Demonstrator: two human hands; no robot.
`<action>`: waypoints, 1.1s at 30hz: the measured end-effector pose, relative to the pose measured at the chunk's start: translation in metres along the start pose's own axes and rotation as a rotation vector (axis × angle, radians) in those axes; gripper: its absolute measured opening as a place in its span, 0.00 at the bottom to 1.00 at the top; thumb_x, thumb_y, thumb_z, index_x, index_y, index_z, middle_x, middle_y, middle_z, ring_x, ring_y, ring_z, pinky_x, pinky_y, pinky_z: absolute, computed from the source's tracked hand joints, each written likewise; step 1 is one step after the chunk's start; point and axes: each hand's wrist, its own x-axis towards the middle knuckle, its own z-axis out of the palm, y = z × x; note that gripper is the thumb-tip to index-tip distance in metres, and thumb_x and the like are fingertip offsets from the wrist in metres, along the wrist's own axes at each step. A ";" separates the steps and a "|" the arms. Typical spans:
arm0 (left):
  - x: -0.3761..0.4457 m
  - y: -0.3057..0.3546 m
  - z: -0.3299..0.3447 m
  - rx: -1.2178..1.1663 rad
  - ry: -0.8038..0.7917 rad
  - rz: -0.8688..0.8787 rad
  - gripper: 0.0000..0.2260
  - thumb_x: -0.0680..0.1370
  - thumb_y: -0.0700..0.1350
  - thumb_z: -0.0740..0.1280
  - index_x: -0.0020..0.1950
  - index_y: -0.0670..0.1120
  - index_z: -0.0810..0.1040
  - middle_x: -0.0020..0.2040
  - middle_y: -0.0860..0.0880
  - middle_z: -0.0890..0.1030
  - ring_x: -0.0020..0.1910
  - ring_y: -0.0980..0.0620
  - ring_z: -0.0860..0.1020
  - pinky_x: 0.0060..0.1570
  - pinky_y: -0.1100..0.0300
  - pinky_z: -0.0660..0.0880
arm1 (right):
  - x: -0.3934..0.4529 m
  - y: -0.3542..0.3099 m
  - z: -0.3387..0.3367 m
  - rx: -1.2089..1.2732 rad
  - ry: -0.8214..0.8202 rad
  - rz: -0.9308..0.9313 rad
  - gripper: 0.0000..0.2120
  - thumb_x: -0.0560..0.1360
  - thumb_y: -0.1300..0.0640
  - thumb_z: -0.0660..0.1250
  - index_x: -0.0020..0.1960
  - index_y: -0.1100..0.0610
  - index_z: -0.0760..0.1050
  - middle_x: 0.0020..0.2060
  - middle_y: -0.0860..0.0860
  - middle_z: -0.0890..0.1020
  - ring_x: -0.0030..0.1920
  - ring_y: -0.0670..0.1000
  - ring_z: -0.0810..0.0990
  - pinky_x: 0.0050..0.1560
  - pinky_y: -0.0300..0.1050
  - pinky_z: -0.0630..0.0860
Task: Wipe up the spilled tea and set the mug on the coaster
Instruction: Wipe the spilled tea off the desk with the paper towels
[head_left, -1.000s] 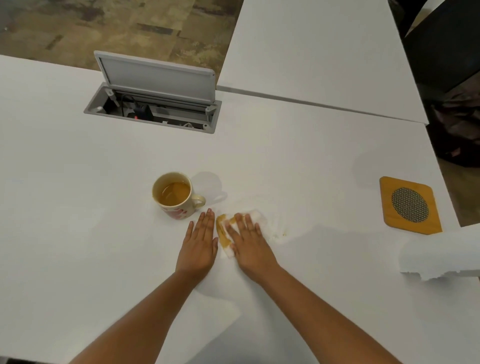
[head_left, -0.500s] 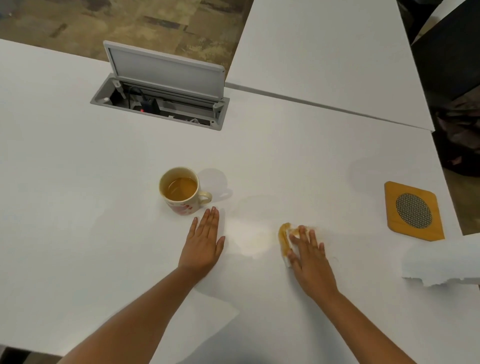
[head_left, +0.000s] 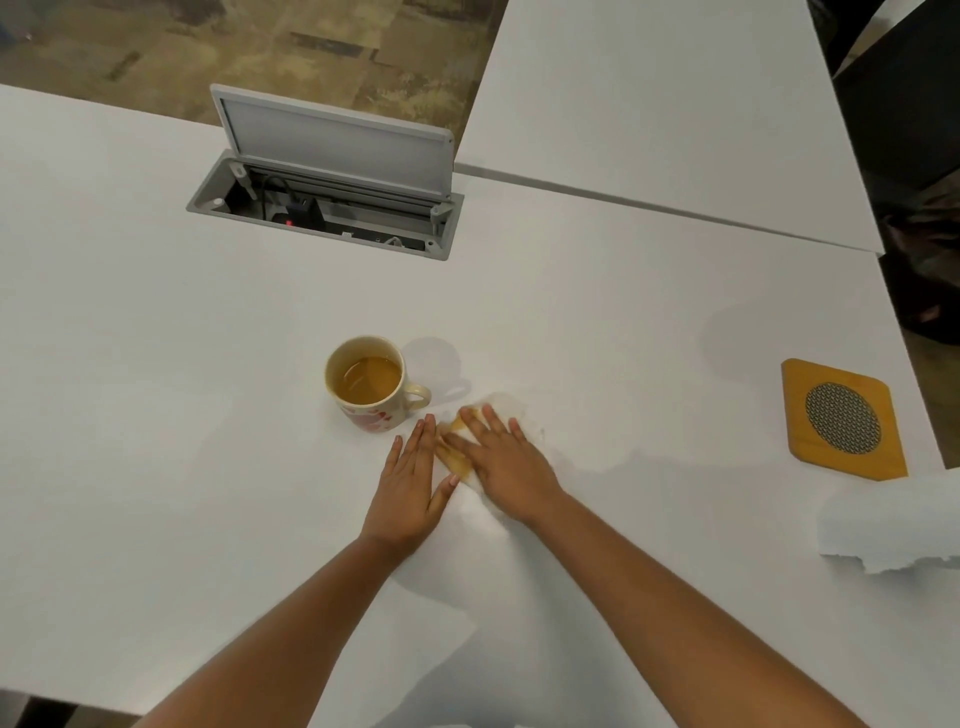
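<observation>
White table (head_left: 156, 415), 2 bare hands in view. Left hand (head_left: 410, 480) lies flat, palm down, fingers straight and close together, fingertips just short of the mug (head_left: 371, 382); it holds nothing. Right hand (head_left: 506, 457) presses flat on a tea-stained paper towel (head_left: 457, 457), fingers straight and slightly spread; the towel shows amber at the hand's left edge and near the fingertips, the rest is hidden under the palm. The 2 hands lie side by side, nearly touching. Mug stands upright just left of the towel, handle pointing right, tea inside, red pattern on its lower wall. Faint wet sheen on the table right of the right hand. Wooden coaster (head_left: 844, 421) with a round mesh centre lies well apart at the right edge, bare. Paper-towel roll (head_left: 893, 525) lies near the coaster. Open cable box (head_left: 322, 208) at the far side, lid raised.
</observation>
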 end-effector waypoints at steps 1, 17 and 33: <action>0.000 0.000 0.000 -0.006 -0.004 -0.003 0.28 0.80 0.54 0.51 0.75 0.46 0.41 0.77 0.50 0.46 0.75 0.57 0.44 0.73 0.62 0.37 | 0.005 0.006 -0.005 -0.003 0.002 0.021 0.27 0.79 0.60 0.49 0.75 0.43 0.50 0.77 0.50 0.47 0.77 0.55 0.42 0.74 0.55 0.43; -0.001 -0.005 0.006 0.047 -0.052 -0.072 0.33 0.74 0.66 0.39 0.71 0.52 0.32 0.76 0.52 0.40 0.76 0.53 0.41 0.72 0.61 0.35 | -0.095 0.048 0.015 0.131 0.094 0.256 0.28 0.80 0.63 0.50 0.75 0.47 0.46 0.73 0.46 0.36 0.75 0.52 0.37 0.74 0.45 0.38; -0.002 -0.001 0.002 -0.013 -0.008 -0.080 0.29 0.77 0.61 0.46 0.73 0.53 0.37 0.76 0.55 0.43 0.70 0.61 0.35 0.67 0.68 0.32 | -0.038 0.027 0.022 0.032 0.153 0.110 0.24 0.81 0.49 0.49 0.75 0.45 0.47 0.75 0.48 0.41 0.76 0.51 0.38 0.72 0.43 0.35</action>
